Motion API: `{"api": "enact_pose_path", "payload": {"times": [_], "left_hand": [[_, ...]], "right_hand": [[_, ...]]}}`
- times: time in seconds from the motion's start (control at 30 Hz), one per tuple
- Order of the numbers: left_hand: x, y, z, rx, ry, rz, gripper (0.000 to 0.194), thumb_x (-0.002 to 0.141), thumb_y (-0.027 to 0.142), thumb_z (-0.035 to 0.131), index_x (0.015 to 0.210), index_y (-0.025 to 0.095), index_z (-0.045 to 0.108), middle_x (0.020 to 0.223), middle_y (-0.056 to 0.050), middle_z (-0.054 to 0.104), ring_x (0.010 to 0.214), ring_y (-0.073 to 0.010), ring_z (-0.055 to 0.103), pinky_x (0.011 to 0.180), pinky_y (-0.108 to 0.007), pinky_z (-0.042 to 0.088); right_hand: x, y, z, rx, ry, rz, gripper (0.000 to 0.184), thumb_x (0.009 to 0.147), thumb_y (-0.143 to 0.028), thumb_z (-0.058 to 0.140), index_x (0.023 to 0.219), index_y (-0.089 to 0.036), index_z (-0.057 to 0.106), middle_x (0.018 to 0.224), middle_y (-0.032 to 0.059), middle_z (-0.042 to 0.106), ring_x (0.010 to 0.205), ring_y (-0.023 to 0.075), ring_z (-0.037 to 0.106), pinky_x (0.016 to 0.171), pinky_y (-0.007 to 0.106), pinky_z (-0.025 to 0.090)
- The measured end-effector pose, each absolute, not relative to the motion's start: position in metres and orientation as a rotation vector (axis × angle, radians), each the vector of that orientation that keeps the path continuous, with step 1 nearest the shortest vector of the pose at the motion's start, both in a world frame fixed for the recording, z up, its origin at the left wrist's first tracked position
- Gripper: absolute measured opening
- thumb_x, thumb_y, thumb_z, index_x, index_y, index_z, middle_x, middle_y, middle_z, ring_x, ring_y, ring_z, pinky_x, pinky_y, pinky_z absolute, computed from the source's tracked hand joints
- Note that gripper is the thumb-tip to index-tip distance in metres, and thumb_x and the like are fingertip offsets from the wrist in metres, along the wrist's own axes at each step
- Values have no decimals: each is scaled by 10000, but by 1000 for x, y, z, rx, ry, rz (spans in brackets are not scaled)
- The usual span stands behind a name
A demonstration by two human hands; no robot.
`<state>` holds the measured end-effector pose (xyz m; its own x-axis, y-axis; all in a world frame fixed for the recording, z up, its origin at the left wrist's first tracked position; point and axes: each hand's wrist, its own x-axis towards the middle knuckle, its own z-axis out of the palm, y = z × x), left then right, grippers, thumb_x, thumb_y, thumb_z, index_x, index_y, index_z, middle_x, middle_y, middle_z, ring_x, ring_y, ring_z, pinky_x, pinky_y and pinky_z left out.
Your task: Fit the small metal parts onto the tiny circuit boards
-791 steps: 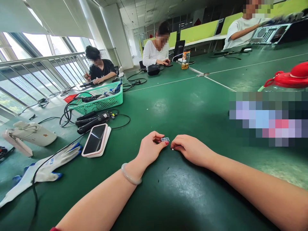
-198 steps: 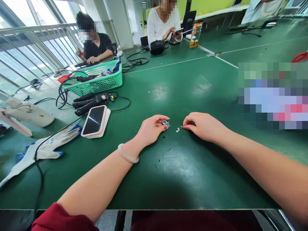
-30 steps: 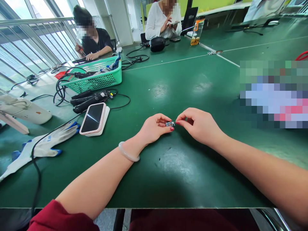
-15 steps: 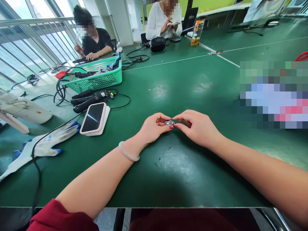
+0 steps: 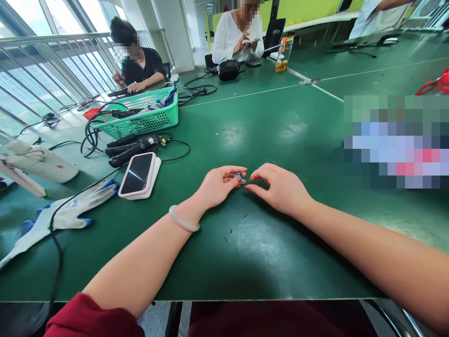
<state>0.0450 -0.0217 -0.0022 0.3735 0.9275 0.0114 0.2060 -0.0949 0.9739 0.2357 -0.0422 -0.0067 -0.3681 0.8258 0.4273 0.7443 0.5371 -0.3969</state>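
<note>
The mint-green basket [image 5: 147, 123], its plastic walls pierced with small holes, stands on the table [image 5: 298, 267] and holds dark cables [image 5: 124, 113] and a bunched blue-and-grey bit of fabric [image 5: 166, 100]; some cable loops hang over its near left corner. Farther back, a clear jar [image 5: 283, 52] with an orange strap has something amber with pale lumps at its bottom, and a rounded black pouch [image 5: 228, 70] sits to its left; what the pouch holds cannot be seen. The left hand [image 5: 215, 188] pinches a small part [image 5: 238, 175] between thumb and fingers, just above the table; the fingers partly cover it, and only a dark, pale-marked surface shows. The right hand [image 5: 282, 191] is just beside, curved like a C, its thumb and forefinger spread with a gap between the tips, apart from the part. A smooth, milky bangle [image 5: 184, 220] rings the left wrist above a dark red sleeve [image 5: 94, 318]. To the left lie a glossy-screened phone [image 5: 138, 173] with a pale pink edge, slim black tools [image 5: 131, 152] and a white knit glove [image 5: 79, 206] with blue-coated fingertips, crossed by a black cord [image 5: 53, 224]. The tabletop is smooth green with scuffed, shiny patches.
</note>
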Motion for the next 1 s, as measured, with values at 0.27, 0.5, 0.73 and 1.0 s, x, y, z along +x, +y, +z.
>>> {"api": "enact_pose_path", "payload": {"times": [0.27,0.5,0.73,1.0], "left_hand": [[-15,-2,22,2295,2249,384,415,808,15,398,1107,108,671,1015,-178,688,956,-286,650,885,-395,476],[-32,4,31,2093,2501,-2,387,770,-34,408,1001,68,701,1054,-201,670,982,-283,649,858,-354,495],[-34,7,28,2038,2513,79,311,803,80,479,1002,115,717,977,-176,705,957,-313,643,819,-395,500],[-47,19,11,1957,2452,469,285,815,163,488,977,153,723,1066,-157,660,1045,-289,582,948,-405,437]], "right_hand": [[250,-34,-4,-1340,-2093,263,148,839,-331,568,821,-211,652,756,20,632,569,125,514,557,280,421],[254,-31,-6,-1425,-2071,378,189,851,-326,521,879,-212,670,755,18,623,607,135,527,597,287,436],[255,-29,-7,-1374,-2100,432,176,836,-282,519,895,-209,667,758,19,624,609,138,523,616,290,438],[254,-30,-7,-1389,-2117,441,166,827,-255,521,885,-204,668,781,23,629,635,142,538,636,290,438]]}}
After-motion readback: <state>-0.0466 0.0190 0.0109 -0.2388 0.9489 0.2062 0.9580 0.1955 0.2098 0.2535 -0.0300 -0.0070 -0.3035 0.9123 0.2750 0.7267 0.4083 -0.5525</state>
